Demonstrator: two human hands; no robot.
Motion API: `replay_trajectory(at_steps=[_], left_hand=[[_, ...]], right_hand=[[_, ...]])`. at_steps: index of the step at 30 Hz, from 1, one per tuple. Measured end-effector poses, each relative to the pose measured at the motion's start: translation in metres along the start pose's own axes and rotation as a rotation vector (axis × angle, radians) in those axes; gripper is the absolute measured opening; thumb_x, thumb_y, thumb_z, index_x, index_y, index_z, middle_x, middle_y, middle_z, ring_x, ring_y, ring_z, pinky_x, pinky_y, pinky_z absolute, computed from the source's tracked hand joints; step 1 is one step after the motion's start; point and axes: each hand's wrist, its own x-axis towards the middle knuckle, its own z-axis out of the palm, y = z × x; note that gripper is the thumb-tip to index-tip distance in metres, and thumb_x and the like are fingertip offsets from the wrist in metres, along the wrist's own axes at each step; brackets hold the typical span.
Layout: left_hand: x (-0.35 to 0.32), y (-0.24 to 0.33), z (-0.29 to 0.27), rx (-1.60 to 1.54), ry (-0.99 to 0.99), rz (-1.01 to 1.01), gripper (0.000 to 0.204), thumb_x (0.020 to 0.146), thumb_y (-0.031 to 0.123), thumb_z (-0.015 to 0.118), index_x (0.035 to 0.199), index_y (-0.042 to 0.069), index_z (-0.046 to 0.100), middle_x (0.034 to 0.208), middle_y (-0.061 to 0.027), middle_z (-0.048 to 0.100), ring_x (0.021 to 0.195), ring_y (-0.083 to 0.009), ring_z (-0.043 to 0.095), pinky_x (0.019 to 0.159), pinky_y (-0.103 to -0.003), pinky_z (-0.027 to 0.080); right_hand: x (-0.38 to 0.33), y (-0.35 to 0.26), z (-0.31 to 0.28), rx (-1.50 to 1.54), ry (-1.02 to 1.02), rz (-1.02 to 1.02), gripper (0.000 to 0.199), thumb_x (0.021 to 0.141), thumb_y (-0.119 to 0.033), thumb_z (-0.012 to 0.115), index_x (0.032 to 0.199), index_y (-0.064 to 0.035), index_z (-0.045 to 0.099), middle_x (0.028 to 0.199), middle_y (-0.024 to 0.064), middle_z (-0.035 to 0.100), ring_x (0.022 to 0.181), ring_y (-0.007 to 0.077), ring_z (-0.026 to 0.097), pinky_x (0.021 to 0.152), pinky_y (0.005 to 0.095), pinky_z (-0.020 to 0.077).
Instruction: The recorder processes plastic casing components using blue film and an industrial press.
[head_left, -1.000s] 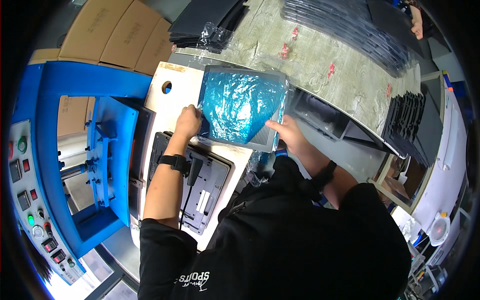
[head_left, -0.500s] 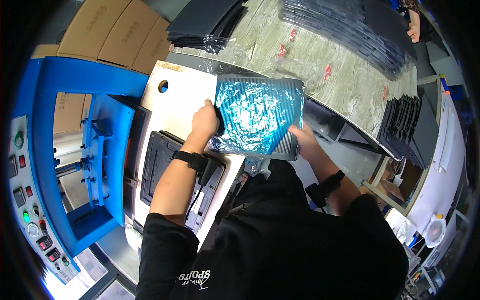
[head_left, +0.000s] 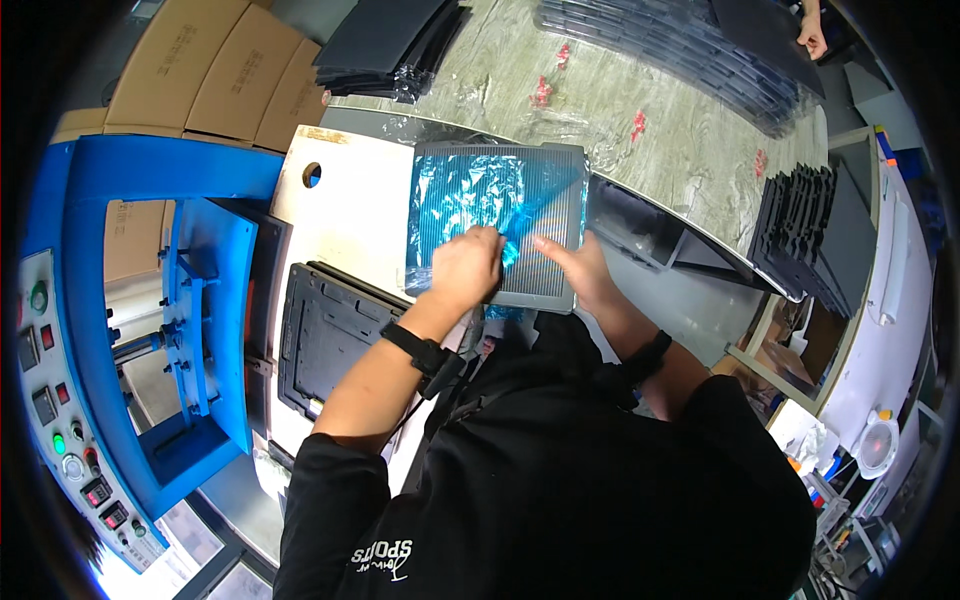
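A dark ribbed rectangular panel point(head_left: 562, 212) is held up in front of me, partly covered by shiny blue protective film point(head_left: 465, 190). My left hand point(head_left: 466, 266) lies over the panel's near middle, its fingers closed on the film, which is drawn into creases beside the knuckles. At the right, a bare ribbed strip shows where the film is lifted off. My right hand point(head_left: 584, 270) grips the panel's right edge near its lower corner, thumb on top, other fingers hidden below. Left of my forearm, a black molded tray-like part point(head_left: 335, 335) rests on the pale wooden board point(head_left: 350, 215).
A blue press machine point(head_left: 90, 300) with a button panel stands at the left. Cardboard boxes point(head_left: 235, 85) are behind it. The wood-grain table point(head_left: 600, 130) ahead bears stacks of dark panels point(head_left: 680, 60) and red scraps. Another person's hand point(head_left: 811, 38) shows at the far right.
My left hand has moved from the panel's left edge to its near middle and closed on the film. The film's right part has been pulled back leftward. My right hand stays on the panel.
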Motion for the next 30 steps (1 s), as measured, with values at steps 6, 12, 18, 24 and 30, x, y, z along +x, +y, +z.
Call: replay_trajectory(at_steps=[6,12,18,24,30], left_hand=[[-0.003,-0.146,-0.055,0.236,0.205,-0.553,0.018,0.084,0.015,0.056,0.087,-0.003,0.057,0.085,-0.0246,0.062,0.082,-0.0411,0.062,0.073,-0.048,0.050],[-0.009,-0.150,-0.076,-0.596,-0.139,-0.731,0.052,0.084,0.018,0.063,0.132,0.004,0.048,0.096,-0.0195,0.065,0.088,-0.0241,0.062,0.081,-0.035,0.050],[-0.002,-0.149,-0.046,-0.425,-0.287,-0.568,0.064,0.084,0.035,0.069,0.124,-0.011,0.050,0.109,-0.0278,0.062,0.101,-0.0315,0.062,0.090,-0.036,0.048],[-0.004,-0.146,-0.030,-0.213,-0.007,-0.237,0.025,0.084,0.017,0.068,0.094,-0.005,0.062,0.084,-0.0223,0.060,0.080,-0.0305,0.063,0.078,-0.040,0.049],[0.002,-0.049,-0.069,-1.675,0.018,-0.356,0.039,0.092,0.021,0.061,0.122,0.000,0.050,0.114,-0.0139,0.060,0.105,-0.0161,0.058,0.090,-0.033,0.049]], right_hand=[[0.002,0.006,-0.017,0.074,-0.097,0.064,0.038,0.083,-0.006,0.067,0.115,0.0062,0.050,0.107,0.0156,0.062,0.096,0.0208,0.062,0.083,0.0350,0.0501],[0.019,-0.007,-0.029,0.337,-0.339,0.349,0.050,0.087,-0.008,0.058,0.133,0.0014,0.041,0.123,0.0169,0.055,0.114,0.0282,0.054,0.097,0.0415,0.0430],[0.007,-0.017,-0.018,0.343,-0.271,0.248,0.048,0.085,-0.008,0.057,0.130,0.0013,0.042,0.120,0.0163,0.056,0.113,0.0272,0.055,0.096,0.0417,0.0432],[-0.011,-0.046,-0.067,0.237,-0.255,0.212,0.046,0.080,-0.011,0.056,0.123,0.0038,0.049,0.108,0.0159,0.062,0.097,0.0262,0.062,0.086,0.0338,0.0493],[-0.039,-0.079,-0.063,0.780,-0.341,0.277,0.048,0.082,-0.028,0.052,0.117,0.0062,0.055,0.110,0.0188,0.064,0.095,0.0334,0.064,0.087,0.0443,0.0515]])
